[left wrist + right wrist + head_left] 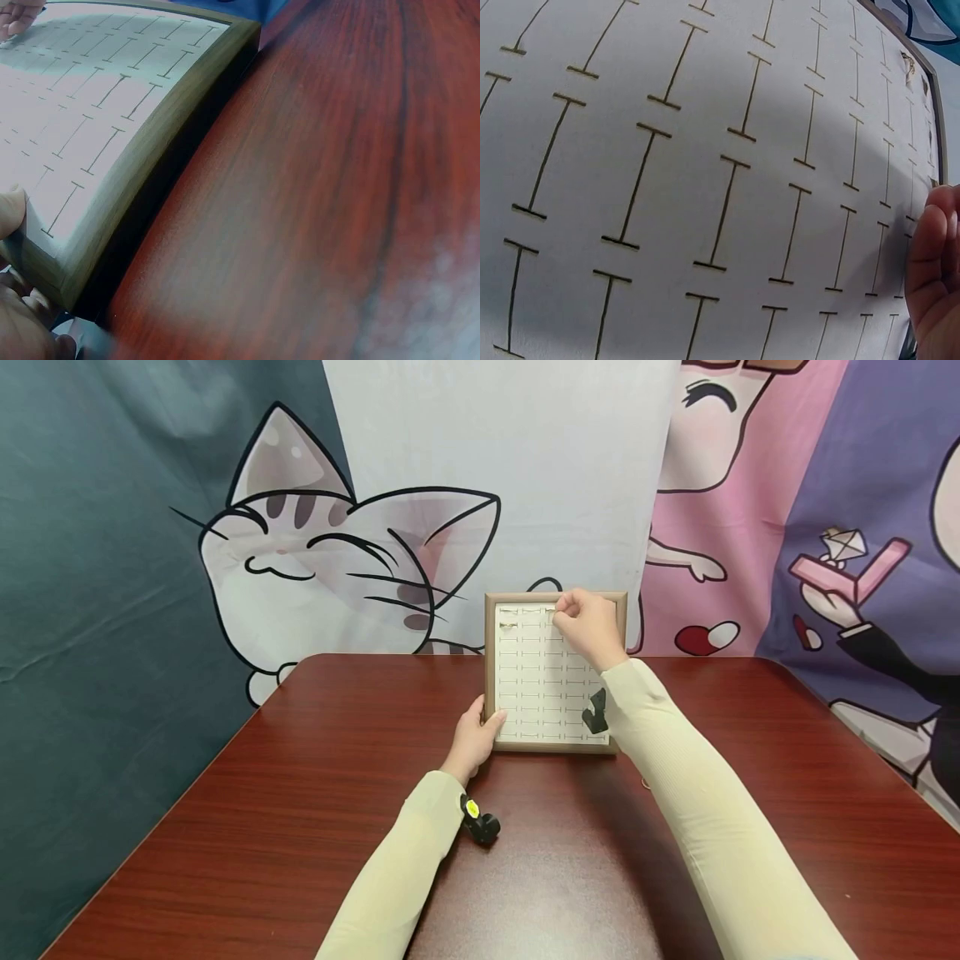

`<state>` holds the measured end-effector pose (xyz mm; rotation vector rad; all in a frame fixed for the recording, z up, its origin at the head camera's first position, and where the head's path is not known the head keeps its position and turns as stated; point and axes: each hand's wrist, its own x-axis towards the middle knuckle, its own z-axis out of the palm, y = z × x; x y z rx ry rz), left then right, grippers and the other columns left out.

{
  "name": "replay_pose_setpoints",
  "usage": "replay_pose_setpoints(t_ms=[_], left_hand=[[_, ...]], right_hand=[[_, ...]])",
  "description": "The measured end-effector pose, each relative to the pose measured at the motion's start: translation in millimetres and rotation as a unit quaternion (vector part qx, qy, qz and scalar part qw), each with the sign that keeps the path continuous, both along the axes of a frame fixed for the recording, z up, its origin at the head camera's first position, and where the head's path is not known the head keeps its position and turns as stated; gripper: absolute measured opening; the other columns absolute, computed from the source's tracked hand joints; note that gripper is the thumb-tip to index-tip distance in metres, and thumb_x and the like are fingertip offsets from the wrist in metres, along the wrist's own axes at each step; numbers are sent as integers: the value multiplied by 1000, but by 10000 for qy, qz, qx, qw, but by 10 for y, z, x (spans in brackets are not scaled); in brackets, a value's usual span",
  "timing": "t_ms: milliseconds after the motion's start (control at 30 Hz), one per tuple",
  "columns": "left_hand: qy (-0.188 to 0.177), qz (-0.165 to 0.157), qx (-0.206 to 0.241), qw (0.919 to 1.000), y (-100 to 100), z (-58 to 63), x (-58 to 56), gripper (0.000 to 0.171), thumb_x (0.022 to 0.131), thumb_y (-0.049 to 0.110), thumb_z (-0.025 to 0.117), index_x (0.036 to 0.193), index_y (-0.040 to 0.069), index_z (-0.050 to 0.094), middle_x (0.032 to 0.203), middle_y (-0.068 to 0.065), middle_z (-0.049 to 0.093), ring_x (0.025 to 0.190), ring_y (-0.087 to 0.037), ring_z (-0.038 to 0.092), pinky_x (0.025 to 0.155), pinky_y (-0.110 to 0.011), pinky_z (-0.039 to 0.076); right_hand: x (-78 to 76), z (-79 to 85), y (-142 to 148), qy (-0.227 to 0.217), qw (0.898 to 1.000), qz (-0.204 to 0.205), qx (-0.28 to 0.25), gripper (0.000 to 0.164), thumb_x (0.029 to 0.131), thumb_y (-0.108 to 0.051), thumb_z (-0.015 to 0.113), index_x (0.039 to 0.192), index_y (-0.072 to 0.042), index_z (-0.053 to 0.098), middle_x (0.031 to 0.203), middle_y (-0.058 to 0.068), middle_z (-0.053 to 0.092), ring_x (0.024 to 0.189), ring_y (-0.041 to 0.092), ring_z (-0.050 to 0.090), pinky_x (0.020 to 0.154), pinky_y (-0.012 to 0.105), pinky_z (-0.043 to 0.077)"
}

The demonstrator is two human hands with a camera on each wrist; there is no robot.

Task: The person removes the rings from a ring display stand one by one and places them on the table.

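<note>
Cream long fabric sleeves [697,793] are lying nearest us, spanning the near half of a glossy reddish-brown wood-grain table [225,827]. Toward the far edge, between the hands, we are noting a white rectangular slotted board in a tan wood-grain frame [525,685], tilting up to face the person; its support we are not seeing. We are judging that this tilt is presenting every slot row to view and to fingertips.

Person's left hand [472,743] is gripping the board's near left corner, thumb lying over the white face, fingers going round behind the frame; likely it is steadying the board against pressure from the other side.

Person's right hand [592,627] is bending in at the far right of the board, thumb and forefinger tips meeting beside a tiny gold-coloured piece [550,613]. Whether they are pinching it, we cannot tell. Two small shiny gold-coloured items [507,626] are sitting in the far left slots, presumably wedged so the slits are holding them.
</note>
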<state>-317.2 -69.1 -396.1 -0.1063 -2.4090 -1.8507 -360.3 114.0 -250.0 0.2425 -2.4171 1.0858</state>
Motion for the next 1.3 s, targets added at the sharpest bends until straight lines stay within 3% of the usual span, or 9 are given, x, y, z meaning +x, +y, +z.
replay_pose_setpoints(t_ms=[367, 933, 1300], left_hand=[[59, -41, 37, 10000, 2, -15, -5, 46, 93, 23, 56, 136, 8, 44, 122, -14, 57, 105, -23, 54, 96, -39, 41], [20, -9, 24, 10000, 0, -8, -3, 46, 93, 23, 56, 136, 9, 44, 121, -14, 58, 106, -23, 55, 95, -40, 41], [-4, -14, 66, 10000, 0, -1, 3, 44, 93, 22, 56, 134, 11, 45, 120, -13, 58, 104, -24, 55, 94, -40, 42]], right_hand=[[37, 4, -9, 109, 9999, -74, -45, 4, 78, -7, 56, 79, -11, 57, 78, 9, 64, 72, 20, 53, 61, 26, 40], [109, -14, 38, 303, 9994, -160, -34, 7, 76, -8, 53, 80, -7, 59, 72, 8, 62, 68, 20, 51, 58, 27, 38], [233, -142, 246, -127, 9996, -261, 31, 11, 78, -10, 52, 84, -6, 60, 79, 11, 62, 76, 24, 52, 63, 30, 39]])
